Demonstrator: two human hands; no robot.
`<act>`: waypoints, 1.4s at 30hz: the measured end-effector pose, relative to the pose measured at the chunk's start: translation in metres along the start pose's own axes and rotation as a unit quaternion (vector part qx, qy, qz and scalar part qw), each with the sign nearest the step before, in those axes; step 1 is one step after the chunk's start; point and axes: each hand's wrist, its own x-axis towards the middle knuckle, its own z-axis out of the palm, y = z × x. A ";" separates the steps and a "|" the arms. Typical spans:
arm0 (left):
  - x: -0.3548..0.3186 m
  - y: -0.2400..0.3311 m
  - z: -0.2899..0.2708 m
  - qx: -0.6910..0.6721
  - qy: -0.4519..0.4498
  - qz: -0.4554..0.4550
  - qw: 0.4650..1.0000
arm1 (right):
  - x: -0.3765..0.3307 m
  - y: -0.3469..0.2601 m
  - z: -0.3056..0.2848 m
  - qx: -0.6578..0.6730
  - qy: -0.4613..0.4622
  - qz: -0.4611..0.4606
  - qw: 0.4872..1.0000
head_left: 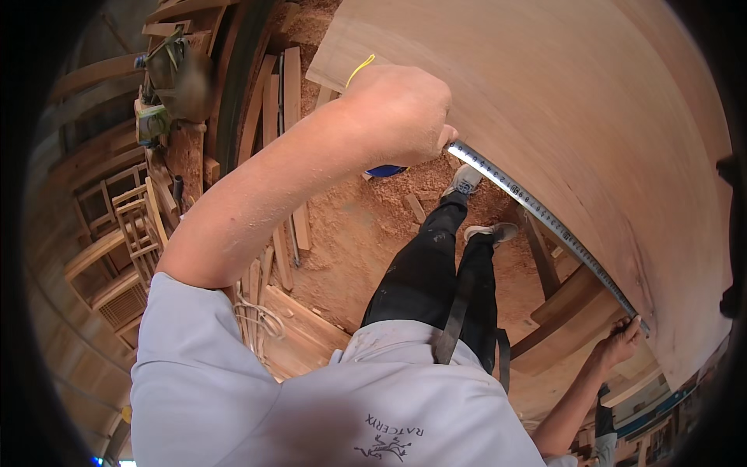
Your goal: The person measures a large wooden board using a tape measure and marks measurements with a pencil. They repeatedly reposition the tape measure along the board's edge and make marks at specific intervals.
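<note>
A silver steel tape measure (538, 208) is drawn out straight along the near edge of a large pale wooden panel (576, 101). My left hand (405, 109) is closed in a fist at one end of its blade, and the fist hides the tape's case. A yellow loop of cord (359, 68) sticks out beyond the knuckles. At the lower right, my right hand (620, 344) has its fingers closed on the other end of the blade, by the panel's edge. The blade lies on or just over the wood.
Sawdust and wood scraps cover the floor (342, 226) round my feet. Long wooden strips (292, 86) lie to the left, near stacked wooden frames (140, 218). A blue object (387, 170) shows below my left wrist. Beams (560, 319) stand under the panel; another person (604, 428) is behind.
</note>
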 end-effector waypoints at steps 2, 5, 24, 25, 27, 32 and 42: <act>-0.002 0.005 -0.002 -0.008 -0.013 -0.011 1.000 | 0.001 0.000 0.002 0.002 0.005 -0.001 1.000; 0.002 0.001 -0.006 0.003 -0.018 -0.015 1.000 | 0.002 0.007 0.003 0.002 0.003 -0.011 1.000; 0.010 0.002 0.008 -0.072 -0.004 -0.004 0.997 | -0.026 -0.015 0.040 0.037 0.102 -0.042 0.993; 0.011 -0.001 0.011 -0.076 -0.013 -0.006 0.997 | -0.027 -0.013 0.039 0.032 0.099 -0.049 0.993; 0.013 -0.002 0.012 -0.110 -0.018 -0.006 0.994 | -0.029 -0.014 0.041 0.039 0.106 -0.043 0.993; 0.019 -0.018 0.012 -0.151 -0.068 -0.016 0.986 | -0.032 -0.020 0.044 0.044 0.103 -0.023 0.993; 0.023 -0.029 0.011 -0.248 -0.099 -0.051 0.962 | -0.029 -0.018 0.047 0.061 0.118 -0.004 0.991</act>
